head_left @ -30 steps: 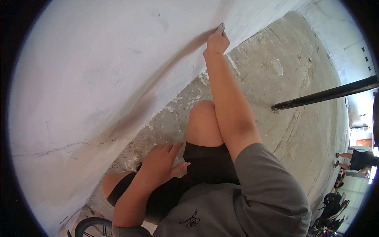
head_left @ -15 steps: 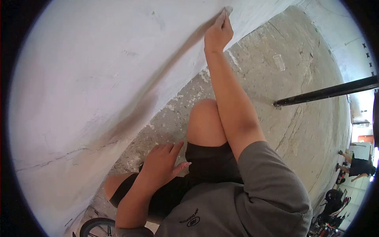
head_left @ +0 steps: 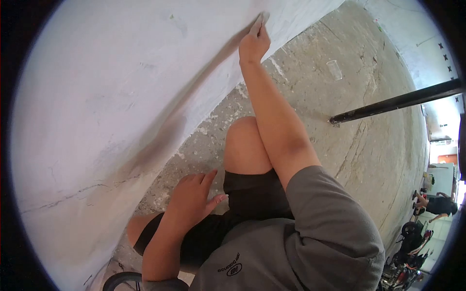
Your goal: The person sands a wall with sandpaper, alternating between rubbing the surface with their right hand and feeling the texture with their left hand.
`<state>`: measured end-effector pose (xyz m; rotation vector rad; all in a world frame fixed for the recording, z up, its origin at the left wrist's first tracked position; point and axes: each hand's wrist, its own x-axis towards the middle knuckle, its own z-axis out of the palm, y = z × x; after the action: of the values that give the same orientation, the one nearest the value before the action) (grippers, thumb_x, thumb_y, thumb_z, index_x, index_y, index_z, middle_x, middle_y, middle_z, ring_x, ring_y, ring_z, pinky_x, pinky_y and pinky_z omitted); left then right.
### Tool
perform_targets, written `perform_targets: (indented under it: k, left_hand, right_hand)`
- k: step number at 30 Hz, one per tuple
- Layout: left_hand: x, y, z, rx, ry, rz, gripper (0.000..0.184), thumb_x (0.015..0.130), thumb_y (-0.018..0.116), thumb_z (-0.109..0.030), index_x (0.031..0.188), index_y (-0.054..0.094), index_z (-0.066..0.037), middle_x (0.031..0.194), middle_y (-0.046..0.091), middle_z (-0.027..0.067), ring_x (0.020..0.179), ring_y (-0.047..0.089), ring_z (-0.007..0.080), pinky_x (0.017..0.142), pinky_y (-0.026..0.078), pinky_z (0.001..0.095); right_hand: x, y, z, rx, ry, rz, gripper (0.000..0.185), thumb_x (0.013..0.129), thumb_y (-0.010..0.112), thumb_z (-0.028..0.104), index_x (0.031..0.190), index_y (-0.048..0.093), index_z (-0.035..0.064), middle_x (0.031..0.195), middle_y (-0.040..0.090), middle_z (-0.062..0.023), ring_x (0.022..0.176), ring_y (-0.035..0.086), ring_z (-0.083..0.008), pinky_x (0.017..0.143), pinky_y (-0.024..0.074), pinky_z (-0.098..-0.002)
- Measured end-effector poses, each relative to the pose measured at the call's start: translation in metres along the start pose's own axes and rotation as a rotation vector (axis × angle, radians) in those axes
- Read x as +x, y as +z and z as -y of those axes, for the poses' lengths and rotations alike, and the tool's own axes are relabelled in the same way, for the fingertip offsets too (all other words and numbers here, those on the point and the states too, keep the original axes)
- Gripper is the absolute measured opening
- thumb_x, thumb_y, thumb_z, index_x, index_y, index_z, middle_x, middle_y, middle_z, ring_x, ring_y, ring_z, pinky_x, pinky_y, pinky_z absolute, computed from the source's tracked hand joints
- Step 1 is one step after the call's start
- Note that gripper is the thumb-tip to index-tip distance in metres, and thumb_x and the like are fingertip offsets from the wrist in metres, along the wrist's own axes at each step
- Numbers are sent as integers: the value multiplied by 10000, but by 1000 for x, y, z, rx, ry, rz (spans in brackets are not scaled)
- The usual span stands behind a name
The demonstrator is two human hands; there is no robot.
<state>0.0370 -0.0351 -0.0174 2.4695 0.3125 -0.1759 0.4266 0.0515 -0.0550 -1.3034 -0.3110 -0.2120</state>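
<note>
Seemingly, the white wall (head_left: 111, 72) is partway done, smooth patches alongside a crack (head_left: 73, 195), the right hand (head_left: 254, 46) pinching a small pale piece (head_left: 265, 18), the left hand (head_left: 193, 196) empty, fingers loosely spread.

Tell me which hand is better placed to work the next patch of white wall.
Right, I'd judge. The right hand reaches out to the white wall, pinching a small pale tool there. The left hand is near the dark shorts, fingers loosely spread, with nothing visible in it.
</note>
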Motion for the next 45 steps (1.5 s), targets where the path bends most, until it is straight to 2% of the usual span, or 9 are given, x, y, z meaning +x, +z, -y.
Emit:
perform_targets:
  k: [1, 4, 8, 10, 16, 33, 40, 42, 45]
  left_hand:
    - [-1, -2, -2, 17, -25, 17, 633, 895, 724, -381, 1390, 534, -36, 1126, 658, 220, 1057, 627, 408, 930, 493, 479]
    - [-2, -1, -2, 26, -22, -5, 631, 891, 731, -374, 1382, 539, -27, 1128, 660, 218, 1055, 630, 406, 915, 499, 477]
    - [-1, 0, 3, 27, -32, -40, 629, 888, 736, -366, 1374, 544, -15, 1129, 671, 216, 1052, 637, 405, 902, 502, 476]
    - [-2, 2, 6, 20, -22, -60, 630, 887, 738, -367, 1373, 545, -15, 1116, 679, 213, 1047, 641, 406, 903, 502, 475]
    - [-7, 3, 2, 17, -32, -85, 637, 880, 749, -375, 1366, 555, -11, 1088, 700, 211, 1034, 656, 408, 909, 508, 474]
    - [-24, 9, -8, 75, -30, -151, 597, 916, 699, -419, 1341, 579, -17, 1001, 659, 179, 944, 646, 381, 856, 516, 471]
    - [-28, 7, -5, 57, 6, -201, 623, 889, 739, -383, 1347, 569, 3, 1033, 671, 194, 988, 643, 395, 871, 515, 472]
    - [-27, 4, -4, 53, -3, -189, 630, 888, 739, -387, 1348, 567, 7, 1044, 671, 196, 992, 641, 399, 878, 513, 474]
    - [-25, 2, 0, 27, -17, -158, 629, 891, 735, -389, 1351, 566, 5, 1058, 668, 196, 991, 638, 403, 880, 510, 476]
  right_hand:
    - [3, -5, -22, -24, 71, -28, 423, 1076, 463, 244, 1277, 647, -79, 1177, 709, -137, 1050, 622, -194, 935, 470, -309]
    - [-2, -13, -32, -85, 294, -25, 423, 1077, 464, 243, 1306, 635, -69, 1216, 702, -140, 1084, 622, -200, 953, 471, -315]
    - [-9, 1, 17, -5, 240, 39, 419, 1080, 459, 223, 1347, 609, -62, 1305, 676, -166, 1190, 617, -221, 1015, 455, -299]
    - [-17, 7, 39, 6, -110, 73, 427, 1071, 476, 216, 1371, 573, -72, 1417, 573, -268, 1354, 540, -340, 1106, 424, -342]
    - [-39, 11, 79, 67, -420, 230, 391, 1052, 513, 128, 1371, 556, -93, 1485, 475, -308, 1469, 371, -375, 1173, 357, -368]
    - [-63, 9, 102, 35, -391, 332, 404, 1060, 510, 142, 1394, 542, -83, 1489, 479, -300, 1460, 392, -371, 1135, 405, -356]
    - [-33, 18, 93, 77, -334, 254, 449, 1091, 453, 215, 1423, 512, -81, 1532, 456, -258, 1458, 414, -343, 1170, 352, -358]
    - [-25, 22, 90, 102, -316, 184, 443, 1093, 459, 213, 1435, 517, -62, 1465, 568, -174, 1341, 536, -206, 1109, 394, -278]
    - [-24, 20, 85, 92, -324, 190, 440, 1094, 462, 219, 1428, 527, -60, 1447, 586, -159, 1311, 550, -184, 1094, 403, -268]
